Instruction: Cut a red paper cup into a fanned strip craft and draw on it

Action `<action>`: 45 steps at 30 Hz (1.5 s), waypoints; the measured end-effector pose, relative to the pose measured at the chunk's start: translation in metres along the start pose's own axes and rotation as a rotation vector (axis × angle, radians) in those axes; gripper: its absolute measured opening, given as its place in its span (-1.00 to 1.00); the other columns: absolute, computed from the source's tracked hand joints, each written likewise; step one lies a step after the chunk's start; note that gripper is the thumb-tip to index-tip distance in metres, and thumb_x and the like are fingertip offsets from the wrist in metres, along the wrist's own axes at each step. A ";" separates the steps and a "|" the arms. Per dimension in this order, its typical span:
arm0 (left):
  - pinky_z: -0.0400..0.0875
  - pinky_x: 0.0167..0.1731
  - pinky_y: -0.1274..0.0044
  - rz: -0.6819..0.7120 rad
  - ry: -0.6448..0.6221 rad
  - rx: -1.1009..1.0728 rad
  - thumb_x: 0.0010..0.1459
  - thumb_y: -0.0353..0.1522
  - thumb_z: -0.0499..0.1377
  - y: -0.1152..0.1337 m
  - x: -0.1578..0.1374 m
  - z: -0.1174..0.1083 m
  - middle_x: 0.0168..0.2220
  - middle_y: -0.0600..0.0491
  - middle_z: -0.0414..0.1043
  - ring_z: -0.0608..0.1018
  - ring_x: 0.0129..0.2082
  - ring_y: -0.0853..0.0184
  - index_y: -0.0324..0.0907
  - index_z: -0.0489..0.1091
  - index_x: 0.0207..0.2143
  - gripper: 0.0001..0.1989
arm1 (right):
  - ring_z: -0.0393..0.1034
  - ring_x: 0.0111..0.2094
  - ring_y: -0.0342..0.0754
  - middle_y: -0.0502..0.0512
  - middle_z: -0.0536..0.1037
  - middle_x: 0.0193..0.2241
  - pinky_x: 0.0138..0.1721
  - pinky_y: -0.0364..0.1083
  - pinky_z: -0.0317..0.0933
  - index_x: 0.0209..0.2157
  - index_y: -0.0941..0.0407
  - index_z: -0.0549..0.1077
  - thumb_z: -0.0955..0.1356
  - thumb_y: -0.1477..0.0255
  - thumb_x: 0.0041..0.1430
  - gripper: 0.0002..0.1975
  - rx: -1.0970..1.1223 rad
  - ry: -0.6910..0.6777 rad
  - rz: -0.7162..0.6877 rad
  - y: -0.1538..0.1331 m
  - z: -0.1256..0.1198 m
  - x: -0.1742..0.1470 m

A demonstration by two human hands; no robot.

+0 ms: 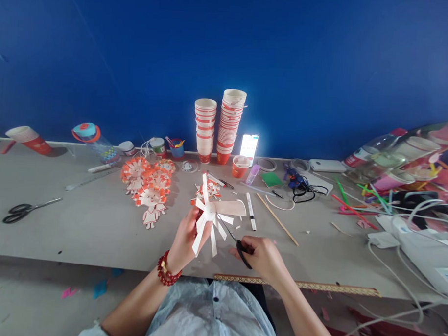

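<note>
Your right hand (pixel 263 255) is closed round the scissors (pixel 239 247); your left hand (pixel 189 235) pinches the cut paper cup (pixel 210 212) at the centre of the frame, strips splayed. The blade lies by the hub, beside the wide strip (pixel 230 208). Best keep fingertips behind the base, turn the cup rather than your wrist, and stop short of the hub. The marker (pixel 251 211) lies just right of centre.

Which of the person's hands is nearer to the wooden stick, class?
Right. The right hand, holding scissors, is just on the near side of the wooden stick; the left hand is farther off, to its left.
</note>
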State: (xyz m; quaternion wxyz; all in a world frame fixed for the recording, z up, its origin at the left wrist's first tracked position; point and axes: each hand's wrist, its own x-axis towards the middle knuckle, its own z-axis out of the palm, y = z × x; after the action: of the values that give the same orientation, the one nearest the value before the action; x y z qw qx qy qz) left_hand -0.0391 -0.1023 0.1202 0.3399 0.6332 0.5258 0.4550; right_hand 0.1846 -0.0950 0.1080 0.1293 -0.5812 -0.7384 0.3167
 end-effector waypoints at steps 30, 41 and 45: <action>0.36 -0.41 0.55 0.106 -0.241 0.044 0.26 -0.35 0.06 0.020 0.025 -0.018 -0.37 0.07 0.36 0.48 -0.49 0.41 -0.19 0.30 -0.39 -0.84 | 0.16 -0.69 -0.20 -0.09 0.39 -0.77 -0.55 -0.21 0.01 -0.64 0.11 0.27 0.37 0.17 0.08 -0.61 0.352 -0.224 0.120 0.021 0.002 -0.001; 0.43 -0.33 0.51 0.151 -0.285 0.051 0.26 -0.34 0.07 0.025 0.032 -0.024 -0.32 0.00 0.45 0.53 -0.39 0.33 -0.18 0.38 -0.41 -0.80 | 0.08 -0.69 -0.21 -0.13 0.28 -0.82 -0.49 -0.20 0.06 -0.71 0.11 0.17 0.37 0.16 0.08 -0.53 0.283 -0.153 0.066 0.018 -0.002 -0.001; 0.43 -0.34 0.51 0.155 -0.289 0.035 0.26 -0.31 0.07 0.027 0.032 -0.024 -0.33 -0.02 0.45 0.51 -0.39 0.31 -0.18 0.40 -0.35 -0.82 | 0.08 -0.69 -0.19 -0.14 0.23 -0.82 -0.55 -0.21 0.00 -0.72 0.10 0.19 0.37 0.15 0.04 -0.54 0.243 -0.139 0.067 0.019 -0.002 0.000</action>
State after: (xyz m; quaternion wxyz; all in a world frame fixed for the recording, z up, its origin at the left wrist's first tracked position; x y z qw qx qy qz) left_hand -0.0507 -0.0783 0.1605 0.3648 0.7364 0.4288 0.3751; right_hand 0.2010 -0.0921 0.0980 0.1366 -0.5624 -0.6819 0.4473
